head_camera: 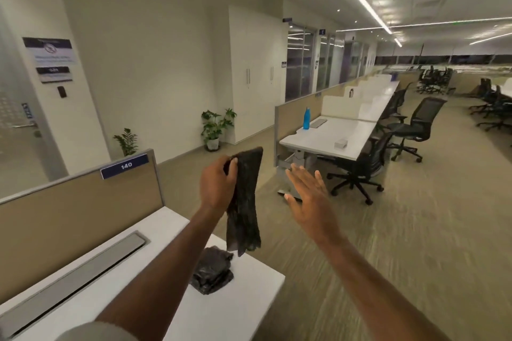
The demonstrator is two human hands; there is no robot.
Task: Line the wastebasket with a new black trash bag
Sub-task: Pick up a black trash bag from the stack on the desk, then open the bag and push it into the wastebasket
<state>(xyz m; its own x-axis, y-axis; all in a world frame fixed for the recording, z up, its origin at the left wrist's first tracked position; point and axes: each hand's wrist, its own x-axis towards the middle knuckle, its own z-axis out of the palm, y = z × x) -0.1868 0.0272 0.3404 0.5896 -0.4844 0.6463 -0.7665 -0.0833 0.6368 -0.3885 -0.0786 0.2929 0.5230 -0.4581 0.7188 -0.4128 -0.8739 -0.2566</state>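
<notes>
My left hand [216, 183] grips a folded black trash bag [245, 202] near its top, and the bag hangs down in a long strip above the desk corner. My right hand [307, 196] is held up just right of the bag, palm flat and fingers spread, not touching it. A pile of more folded black bags [213, 271] lies on the white desk [243, 304] under my left forearm. No wastebasket shows in the view.
A tan partition [83, 213] marked 140 backs the desk. Across the carpeted aisle stands a long white desk row [349, 135] with a blue bottle [306, 118] and black office chairs [415, 127]. Two potted plants [216, 127] stand by the wall.
</notes>
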